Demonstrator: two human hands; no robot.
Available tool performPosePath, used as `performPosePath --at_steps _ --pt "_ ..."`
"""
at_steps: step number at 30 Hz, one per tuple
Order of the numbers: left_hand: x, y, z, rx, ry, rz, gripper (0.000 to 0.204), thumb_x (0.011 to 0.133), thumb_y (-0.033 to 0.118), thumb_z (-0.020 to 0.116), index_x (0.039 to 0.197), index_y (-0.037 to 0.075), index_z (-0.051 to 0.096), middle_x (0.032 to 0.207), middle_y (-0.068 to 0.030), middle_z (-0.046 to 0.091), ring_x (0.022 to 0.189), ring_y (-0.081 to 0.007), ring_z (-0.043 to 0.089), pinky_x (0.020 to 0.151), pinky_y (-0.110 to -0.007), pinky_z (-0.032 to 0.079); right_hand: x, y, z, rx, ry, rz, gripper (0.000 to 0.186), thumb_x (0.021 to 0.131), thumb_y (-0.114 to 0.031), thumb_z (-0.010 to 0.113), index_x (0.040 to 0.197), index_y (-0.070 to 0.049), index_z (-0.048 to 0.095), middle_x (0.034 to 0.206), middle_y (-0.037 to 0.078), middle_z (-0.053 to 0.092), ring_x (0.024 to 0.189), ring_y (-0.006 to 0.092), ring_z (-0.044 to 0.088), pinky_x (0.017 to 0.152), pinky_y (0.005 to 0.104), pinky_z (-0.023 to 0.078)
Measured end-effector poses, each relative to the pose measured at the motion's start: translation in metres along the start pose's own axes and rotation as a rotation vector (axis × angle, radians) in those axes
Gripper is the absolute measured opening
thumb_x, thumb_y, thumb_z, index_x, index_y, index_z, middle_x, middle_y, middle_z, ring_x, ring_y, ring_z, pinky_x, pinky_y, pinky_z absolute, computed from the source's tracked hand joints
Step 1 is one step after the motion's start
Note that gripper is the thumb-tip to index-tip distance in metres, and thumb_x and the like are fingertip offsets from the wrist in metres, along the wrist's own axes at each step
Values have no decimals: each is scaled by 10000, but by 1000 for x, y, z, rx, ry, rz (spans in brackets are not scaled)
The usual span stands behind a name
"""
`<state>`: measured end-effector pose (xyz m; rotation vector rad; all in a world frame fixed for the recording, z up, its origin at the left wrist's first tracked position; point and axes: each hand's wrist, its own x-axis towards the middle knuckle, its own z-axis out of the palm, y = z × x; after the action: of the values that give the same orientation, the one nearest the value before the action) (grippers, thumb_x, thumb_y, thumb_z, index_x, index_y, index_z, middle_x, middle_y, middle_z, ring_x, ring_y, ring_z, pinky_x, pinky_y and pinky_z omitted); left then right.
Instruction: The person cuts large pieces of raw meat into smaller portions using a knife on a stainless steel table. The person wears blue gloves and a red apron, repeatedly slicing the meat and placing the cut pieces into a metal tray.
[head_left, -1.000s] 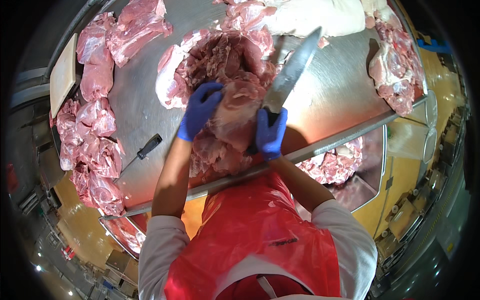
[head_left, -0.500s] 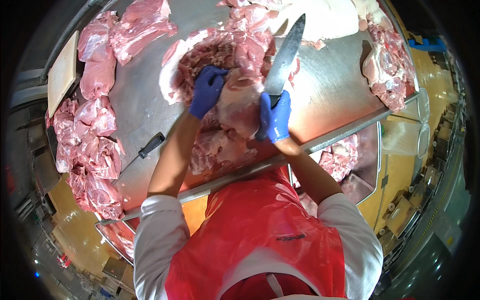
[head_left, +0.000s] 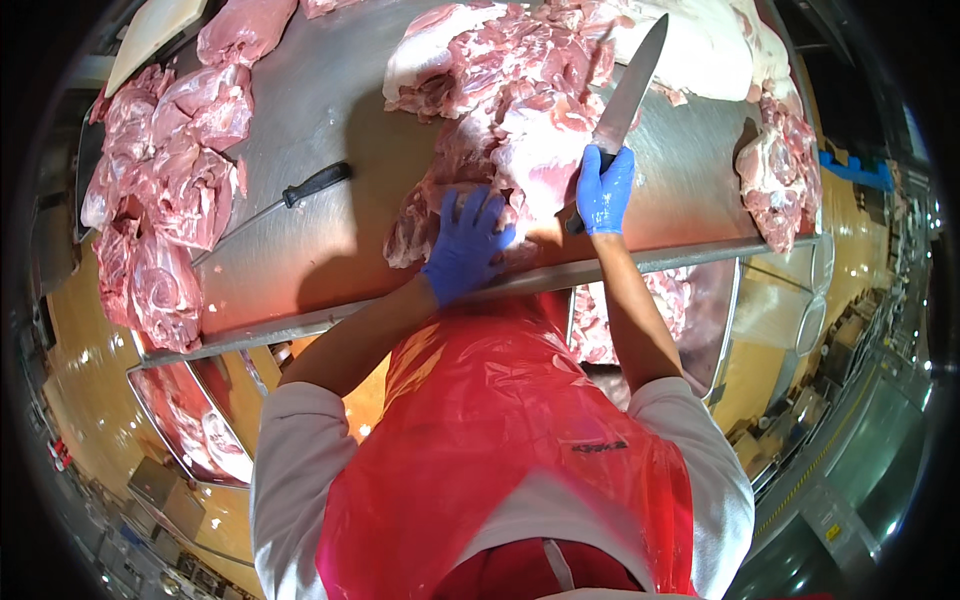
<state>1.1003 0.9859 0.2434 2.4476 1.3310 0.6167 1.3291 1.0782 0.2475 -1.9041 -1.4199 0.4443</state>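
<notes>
A large cut of raw meat (head_left: 480, 150) lies on the steel table in front of me, pink with pale fat on its upper left part. My left hand (head_left: 466, 244), in a blue glove, rests on its near end with the fingers spread. My right hand (head_left: 605, 190), gloved in blue too, is wrapped round the dark handle of a big knife (head_left: 632, 95). Its broad blade points up and away, a little right of the meat. A second knife (head_left: 316, 185), thin-bladed with a black handle, lies on the table left of the meat.
Several raw meat pieces (head_left: 185, 200) line the table's left side. Another meat piece (head_left: 775, 175) sits at the right edge, near a pale slab (head_left: 690, 50) at the back. Metal bins with meat (head_left: 185, 415) stand below the front edge (head_left: 400, 305). A pale board (head_left: 155, 35) is far left.
My left hand has come from the meat's far hollow to its near end, fingers now spread. The meat lies differently, its hollow no longer showing. My right hand has shifted right with the knife.
</notes>
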Motion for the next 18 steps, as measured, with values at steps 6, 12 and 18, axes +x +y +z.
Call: performPosePath --at_steps 6,12,18 --pt "-24 -20 9 89 190 -58 502 621 302 791 1075 162 628 1298 -124 491 1259 -359 441 1013 -576 342 -57 -29 -49 273 -310 76 198 943 -174 586 961 21 551 840 237 640 716 380 618 671 452 489" --pt "-11 -29 0 56 114 72 420 640 211 759 1034 148 627 1157 -126 560 1034 -350 557 837 -510 456 -106 -37 -24 230 -501 -279 587 872 -43 540 1447 -76 427 1019 285 644 743 453 641 675 509 523" --pt "-18 -56 -3 -6 53 217 284 686 167 726 928 106 590 1031 -141 585 923 -356 583 749 -474 493 -146 14 -52 -82 -688 -370 736 840 -20 535 1539 -138 334 1028 272 650 763 410 655 669 507 526"
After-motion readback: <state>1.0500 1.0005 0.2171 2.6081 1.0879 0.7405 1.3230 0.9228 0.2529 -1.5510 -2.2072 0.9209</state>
